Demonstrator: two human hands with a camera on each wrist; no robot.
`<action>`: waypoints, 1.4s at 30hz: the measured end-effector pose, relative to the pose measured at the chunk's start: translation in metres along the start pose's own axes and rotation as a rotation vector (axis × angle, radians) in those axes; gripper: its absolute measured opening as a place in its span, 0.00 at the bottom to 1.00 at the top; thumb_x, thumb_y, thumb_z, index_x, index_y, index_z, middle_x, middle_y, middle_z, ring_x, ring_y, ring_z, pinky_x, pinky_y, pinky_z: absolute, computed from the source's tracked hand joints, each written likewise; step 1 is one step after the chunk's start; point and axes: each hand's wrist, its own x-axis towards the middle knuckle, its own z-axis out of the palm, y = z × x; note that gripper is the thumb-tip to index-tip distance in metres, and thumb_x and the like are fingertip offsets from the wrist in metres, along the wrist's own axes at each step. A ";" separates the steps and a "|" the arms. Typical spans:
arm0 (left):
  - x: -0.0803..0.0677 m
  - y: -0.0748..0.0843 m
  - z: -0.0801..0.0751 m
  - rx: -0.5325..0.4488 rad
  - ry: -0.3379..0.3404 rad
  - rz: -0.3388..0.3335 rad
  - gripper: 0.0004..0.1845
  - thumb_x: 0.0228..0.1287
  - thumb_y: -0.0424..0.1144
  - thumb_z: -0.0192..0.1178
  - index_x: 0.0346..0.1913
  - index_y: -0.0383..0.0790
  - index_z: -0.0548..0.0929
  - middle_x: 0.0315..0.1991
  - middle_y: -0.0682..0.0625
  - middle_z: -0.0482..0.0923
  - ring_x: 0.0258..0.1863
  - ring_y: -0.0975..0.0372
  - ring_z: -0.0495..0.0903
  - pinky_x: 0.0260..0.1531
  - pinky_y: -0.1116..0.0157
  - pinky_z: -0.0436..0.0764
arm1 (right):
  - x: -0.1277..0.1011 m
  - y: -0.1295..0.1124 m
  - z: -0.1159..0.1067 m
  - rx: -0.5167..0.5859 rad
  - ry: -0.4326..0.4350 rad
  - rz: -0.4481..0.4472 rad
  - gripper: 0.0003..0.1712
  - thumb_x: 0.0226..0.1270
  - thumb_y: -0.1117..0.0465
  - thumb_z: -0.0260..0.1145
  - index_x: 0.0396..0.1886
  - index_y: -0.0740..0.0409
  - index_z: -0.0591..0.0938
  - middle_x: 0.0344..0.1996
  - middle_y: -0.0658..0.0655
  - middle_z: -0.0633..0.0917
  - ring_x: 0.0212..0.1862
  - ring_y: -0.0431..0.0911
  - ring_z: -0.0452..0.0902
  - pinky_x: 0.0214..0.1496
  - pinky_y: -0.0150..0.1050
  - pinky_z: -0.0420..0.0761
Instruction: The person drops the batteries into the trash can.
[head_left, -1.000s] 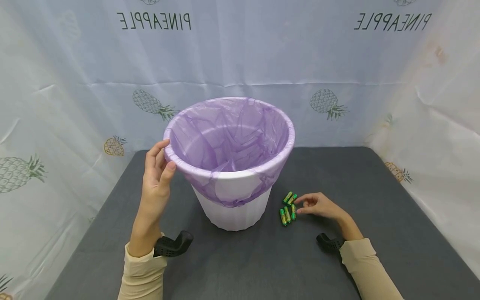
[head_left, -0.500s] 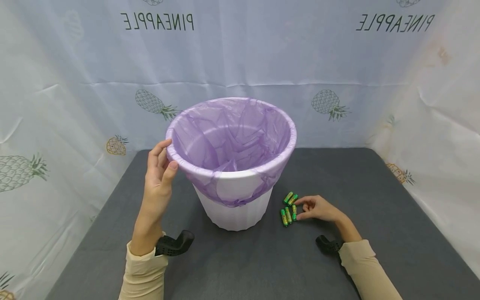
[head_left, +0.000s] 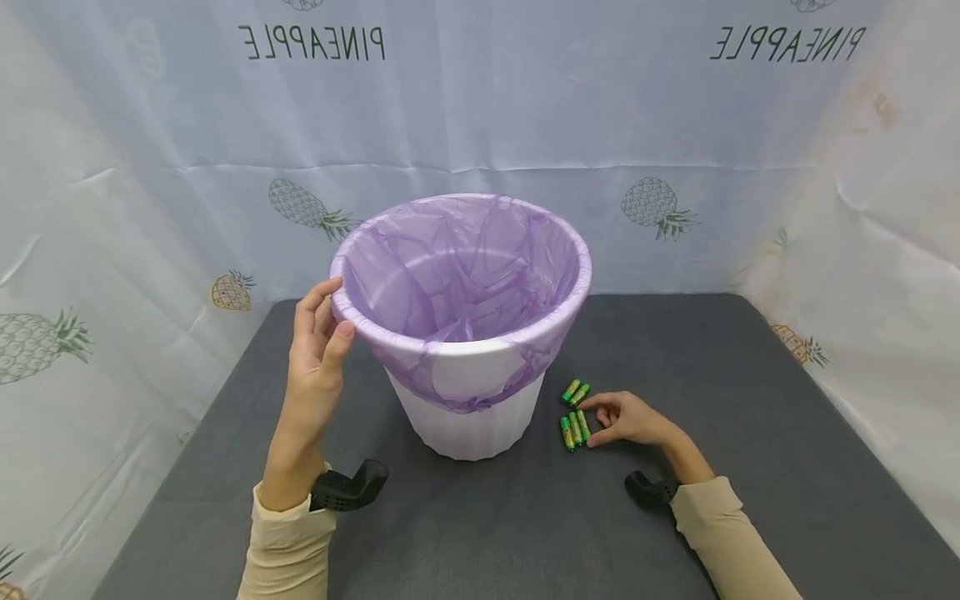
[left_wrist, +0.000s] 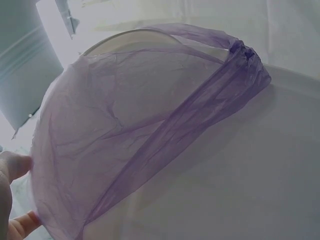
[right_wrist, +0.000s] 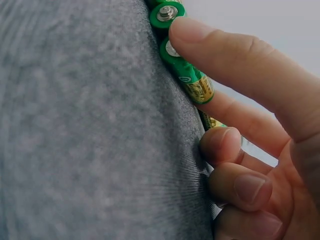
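Note:
A white waste bin (head_left: 465, 437), lined with a purple plastic bag (head_left: 480, 292) folded over its rim, stands upright. My left hand (head_left: 313, 367) touches the outside of the rim at the left, thumb and fingers spread apart. In the left wrist view its fingertips (left_wrist: 31, 220) press on the bag. Right of the bin lie several green-and-gold batteries, a pair (head_left: 576, 392) behind a row of three (head_left: 567, 433). My right hand (head_left: 630, 418) pinches the row's rightmost battery (right_wrist: 197, 85) end to end between thumb and index finger; its other fingers are curled in.
A dark grey cloth (head_left: 480, 533) covers the table. White curtains (head_left: 480, 100) printed with pineapples hang behind and at both sides. Each wrist carries a black camera mount, the left mount (head_left: 348, 486) lying near the bin's lower left.
My right hand has closed onto the rightmost battery and shifted it left against its row. The rear pair has slid slightly left. My left hand stays on the rim.

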 end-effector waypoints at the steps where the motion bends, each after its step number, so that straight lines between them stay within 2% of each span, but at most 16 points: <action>1: 0.000 0.000 0.000 0.000 -0.003 0.004 0.24 0.72 0.35 0.48 0.68 0.46 0.59 0.67 0.45 0.66 0.55 0.63 0.70 0.58 0.74 0.69 | 0.000 0.000 0.000 -0.002 0.000 -0.001 0.29 0.50 0.64 0.75 0.50 0.76 0.78 0.21 0.52 0.73 0.20 0.29 0.58 0.24 0.26 0.65; 10: 0.000 0.000 0.000 0.001 -0.001 -0.001 0.24 0.72 0.35 0.48 0.68 0.47 0.60 0.66 0.47 0.66 0.55 0.63 0.71 0.58 0.74 0.69 | 0.000 0.002 0.002 -0.006 0.005 -0.021 0.28 0.51 0.64 0.75 0.49 0.75 0.79 0.21 0.48 0.73 0.20 0.29 0.59 0.24 0.26 0.65; 14: -0.001 0.000 -0.001 0.001 -0.003 0.005 0.24 0.71 0.34 0.48 0.68 0.47 0.60 0.67 0.47 0.66 0.55 0.63 0.71 0.58 0.74 0.69 | 0.000 0.002 0.000 0.000 0.005 -0.009 0.28 0.51 0.64 0.75 0.50 0.75 0.78 0.21 0.49 0.73 0.21 0.29 0.60 0.25 0.27 0.65; 22: -0.002 -0.001 -0.002 0.007 0.004 0.005 0.24 0.71 0.34 0.48 0.68 0.47 0.59 0.66 0.47 0.66 0.56 0.63 0.70 0.59 0.74 0.69 | 0.001 0.002 -0.003 0.001 0.000 0.016 0.29 0.51 0.63 0.75 0.51 0.74 0.79 0.21 0.44 0.71 0.22 0.29 0.62 0.27 0.27 0.67; 32: 0.001 -0.001 -0.002 -0.006 -0.004 -0.004 0.24 0.71 0.34 0.48 0.67 0.48 0.60 0.66 0.46 0.66 0.56 0.62 0.71 0.59 0.74 0.69 | 0.001 -0.002 -0.008 0.023 -0.011 -0.029 0.27 0.53 0.65 0.74 0.50 0.76 0.78 0.22 0.45 0.71 0.23 0.29 0.63 0.27 0.27 0.68; 38: 0.001 -0.004 -0.002 -0.008 -0.027 0.031 0.23 0.72 0.34 0.47 0.68 0.46 0.60 0.65 0.47 0.66 0.56 0.63 0.71 0.58 0.75 0.69 | -0.002 -0.011 -0.012 0.059 0.002 -0.055 0.27 0.53 0.66 0.73 0.50 0.78 0.77 0.21 0.45 0.70 0.22 0.28 0.61 0.24 0.29 0.69; 42: 0.000 -0.003 -0.002 -0.004 -0.019 0.027 0.23 0.72 0.34 0.48 0.67 0.47 0.61 0.65 0.48 0.67 0.56 0.64 0.71 0.58 0.75 0.69 | -0.002 -0.019 -0.015 0.057 0.017 -0.079 0.26 0.53 0.67 0.72 0.50 0.77 0.77 0.22 0.45 0.69 0.22 0.28 0.60 0.22 0.30 0.67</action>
